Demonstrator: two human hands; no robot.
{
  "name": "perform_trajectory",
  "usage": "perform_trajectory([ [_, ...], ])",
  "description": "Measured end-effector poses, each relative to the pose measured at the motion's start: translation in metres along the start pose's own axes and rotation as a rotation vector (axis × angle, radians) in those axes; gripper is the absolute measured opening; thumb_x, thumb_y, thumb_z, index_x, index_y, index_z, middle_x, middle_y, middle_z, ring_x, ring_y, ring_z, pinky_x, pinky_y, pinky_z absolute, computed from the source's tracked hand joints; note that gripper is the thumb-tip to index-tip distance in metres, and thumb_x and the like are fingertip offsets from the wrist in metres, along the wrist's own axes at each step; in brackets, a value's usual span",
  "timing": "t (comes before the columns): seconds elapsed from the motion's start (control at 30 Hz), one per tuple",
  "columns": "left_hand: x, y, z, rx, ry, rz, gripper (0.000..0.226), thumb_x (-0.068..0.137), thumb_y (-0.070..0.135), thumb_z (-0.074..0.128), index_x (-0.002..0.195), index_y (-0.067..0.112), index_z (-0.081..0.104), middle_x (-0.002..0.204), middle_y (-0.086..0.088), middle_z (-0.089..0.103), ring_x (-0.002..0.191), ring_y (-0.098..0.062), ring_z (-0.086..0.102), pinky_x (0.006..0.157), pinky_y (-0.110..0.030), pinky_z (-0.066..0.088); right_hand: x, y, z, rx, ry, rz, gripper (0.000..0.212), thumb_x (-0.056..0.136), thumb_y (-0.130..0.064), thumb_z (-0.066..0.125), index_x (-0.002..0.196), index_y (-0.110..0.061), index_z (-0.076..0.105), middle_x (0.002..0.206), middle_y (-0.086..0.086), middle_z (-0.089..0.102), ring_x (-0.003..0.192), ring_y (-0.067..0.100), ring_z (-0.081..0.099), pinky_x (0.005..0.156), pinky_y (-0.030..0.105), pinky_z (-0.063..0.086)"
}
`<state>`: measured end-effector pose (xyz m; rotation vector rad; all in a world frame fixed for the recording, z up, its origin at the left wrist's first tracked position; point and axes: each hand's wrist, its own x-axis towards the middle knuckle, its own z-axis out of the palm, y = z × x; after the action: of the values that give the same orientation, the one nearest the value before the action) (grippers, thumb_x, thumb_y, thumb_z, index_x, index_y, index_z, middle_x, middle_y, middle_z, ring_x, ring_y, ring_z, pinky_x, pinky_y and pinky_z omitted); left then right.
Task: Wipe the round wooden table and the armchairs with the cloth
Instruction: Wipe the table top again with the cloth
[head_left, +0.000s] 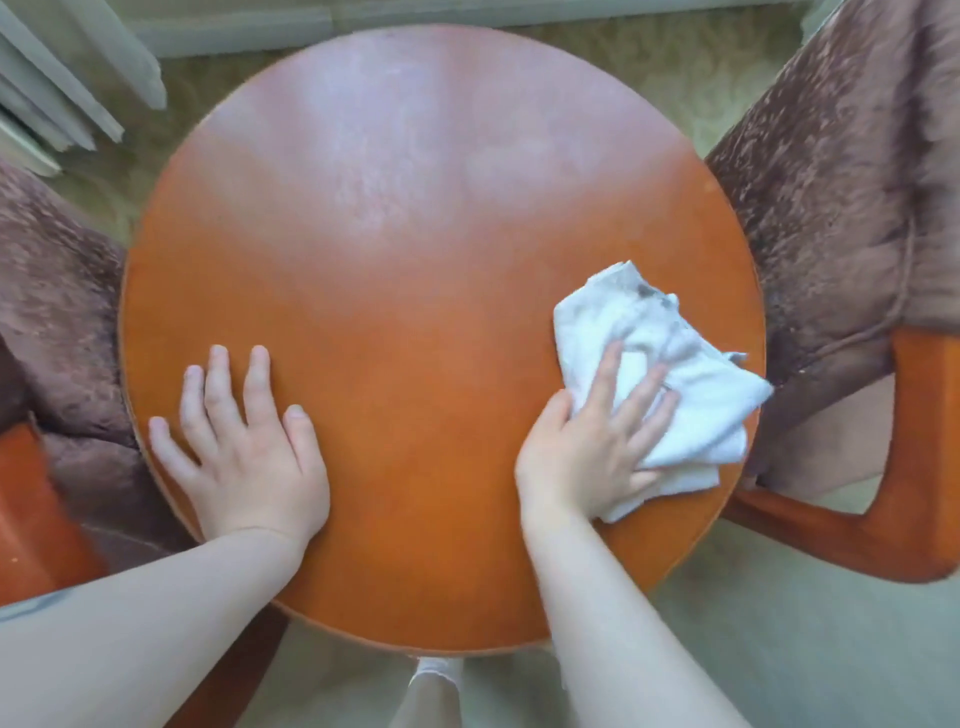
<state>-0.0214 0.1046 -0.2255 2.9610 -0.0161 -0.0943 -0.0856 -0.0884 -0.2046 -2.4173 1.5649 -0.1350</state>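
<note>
Your right hand (587, 452) lies flat, fingers straight and spread, pressing the crumpled white cloth (670, 374) onto the round orange-brown wooden table (415, 260) at its four o'clock edge; one corner of the cloth overhangs the rim. Your left hand (244, 447) rests open, palm down, on bare tabletop at eight o'clock, holding nothing. Brown velvety armchairs with orange wooden frames stand against the table at three o'clock (841, 208) and nine o'clock (57, 322).
</note>
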Motion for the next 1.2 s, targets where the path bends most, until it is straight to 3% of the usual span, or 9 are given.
perform_trajectory([
  [0.17,0.002,-0.002,0.002,-0.039,0.041,0.022,0.055,0.091,0.034,0.030,0.144,0.019,0.030,0.154,-0.012,0.025,0.143,-0.029,0.016,0.112,-0.060,0.011,-0.080,0.068,-0.007,-0.027,-0.198,-1.068,0.063,0.077,-0.027,0.056,0.137,-0.042,0.048,0.154,-0.006,0.036,0.145,0.016,0.028,0.101,0.054,0.035],
  [0.27,0.000,-0.003,0.006,-0.017,0.056,0.002,0.053,0.093,0.035,0.028,0.144,0.021,0.028,0.155,-0.010,0.023,0.143,-0.028,0.014,0.112,-0.061,0.010,-0.020,0.127,-0.033,-0.063,-0.242,-1.327,0.058,0.070,-0.028,0.060,0.127,-0.041,0.061,0.143,-0.005,0.051,0.138,0.013,0.039,0.094,0.051,0.044],
  [0.47,-0.003,-0.001,0.001,0.064,-0.052,0.149,0.055,0.096,0.034,0.017,0.150,0.022,0.019,0.158,-0.005,0.020,0.146,-0.023,0.010,0.114,-0.056,0.005,-0.031,0.010,0.005,0.021,-0.060,-0.292,0.060,0.081,-0.038,0.046,0.141,-0.046,0.041,0.158,-0.008,0.027,0.146,0.017,0.022,0.100,0.056,0.035],
  [0.63,-0.003,0.039,0.001,-0.006,-0.139,-0.021,0.058,0.097,0.037,0.028,0.151,0.026,0.010,0.159,-0.014,0.002,0.146,-0.031,-0.006,0.113,-0.059,-0.002,-0.005,0.102,-0.020,-0.035,-0.196,-1.266,0.052,0.082,-0.029,0.057,0.134,-0.039,0.055,0.149,-0.004,0.045,0.139,0.017,0.039,0.093,0.053,0.044],
  [0.7,-0.004,0.064,0.003,-0.037,-0.151,-0.067,0.059,0.095,0.039,0.030,0.150,0.032,0.010,0.159,-0.015,-0.003,0.145,-0.033,-0.011,0.112,-0.060,-0.005,0.049,0.136,-0.041,-0.110,-0.206,-1.380,0.054,0.079,-0.028,0.059,0.132,-0.039,0.056,0.143,0.000,0.051,0.135,0.020,0.043,0.094,0.061,0.041],
  [0.97,-0.002,0.094,0.015,-0.074,-0.024,-0.291,0.056,0.092,0.039,0.031,0.146,0.039,0.019,0.160,-0.006,0.009,0.147,-0.026,-0.002,0.111,-0.063,0.000,0.148,-0.018,0.010,-0.058,0.016,-0.142,0.056,0.095,-0.043,0.038,0.147,-0.052,0.020,0.163,-0.001,0.006,0.149,0.020,0.001,0.107,0.070,0.017],
  [1.03,-0.003,0.090,0.016,-0.036,-0.033,-0.298,0.057,0.092,0.044,0.025,0.147,0.039,0.016,0.160,-0.007,0.008,0.147,-0.027,-0.002,0.111,-0.064,0.001,0.131,-0.009,0.010,-0.106,-0.004,-0.471,0.056,0.093,-0.042,0.043,0.146,-0.049,0.026,0.162,0.000,0.016,0.149,0.021,0.009,0.105,0.066,0.022],
  [1.13,-0.004,0.089,0.016,0.010,-0.054,-0.309,0.058,0.093,0.048,0.018,0.149,0.038,0.010,0.160,-0.008,0.006,0.147,-0.028,-0.003,0.111,-0.064,0.001,0.159,0.052,-0.022,-0.221,-0.147,-1.391,0.054,0.089,-0.040,0.051,0.142,-0.043,0.043,0.156,0.001,0.033,0.144,0.024,0.031,0.101,0.059,0.035],
  [1.2,-0.002,0.095,0.015,0.037,-0.075,-0.305,0.058,0.095,0.049,0.020,0.150,0.038,0.007,0.160,-0.008,0.004,0.147,-0.028,-0.004,0.111,-0.064,0.001,0.215,0.060,-0.039,-0.319,-0.258,-1.656,0.055,0.086,-0.042,0.051,0.141,-0.044,0.043,0.155,0.000,0.033,0.142,0.024,0.034,0.102,0.063,0.034],
])
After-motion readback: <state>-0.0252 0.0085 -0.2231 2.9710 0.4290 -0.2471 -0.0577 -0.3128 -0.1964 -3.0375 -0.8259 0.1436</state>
